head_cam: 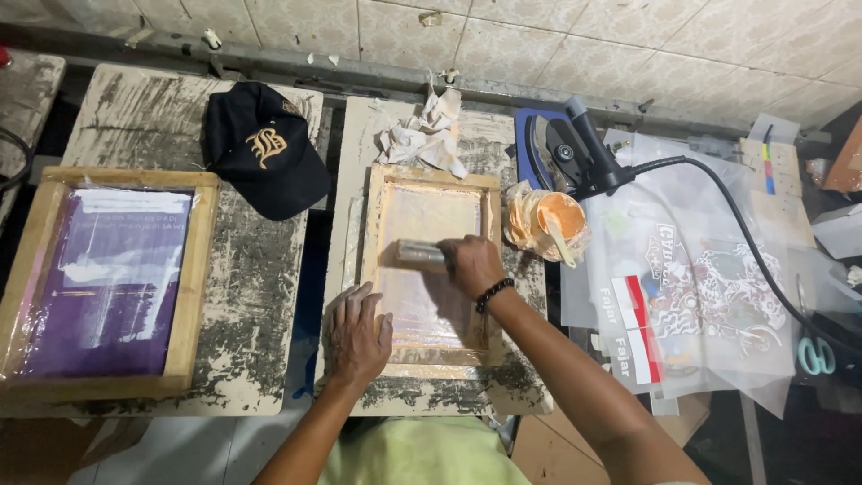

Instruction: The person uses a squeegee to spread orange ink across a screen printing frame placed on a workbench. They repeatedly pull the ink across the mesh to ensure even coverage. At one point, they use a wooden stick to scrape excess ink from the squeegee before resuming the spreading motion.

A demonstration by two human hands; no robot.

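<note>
A wooden screen-printing frame point(431, 178) with a pale mesh lies flat on the middle board. My right hand point(470, 263) grips a squeegee point(420, 254) laid across the mesh, near its middle; a dark bead bracelet is on that wrist. My left hand point(357, 334) presses flat, fingers spread, on the frame's lower left corner.
A second wooden frame with purple mesh point(106, 283) lies at left, with a black cap point(260, 148) behind it. Crumpled rags point(422, 135) sit behind the middle frame. An orange ink cup in plastic point(549, 223), a heat gun point(579, 157) with cable, printed transparent sheets point(691, 287) and scissors point(815, 355) are at right.
</note>
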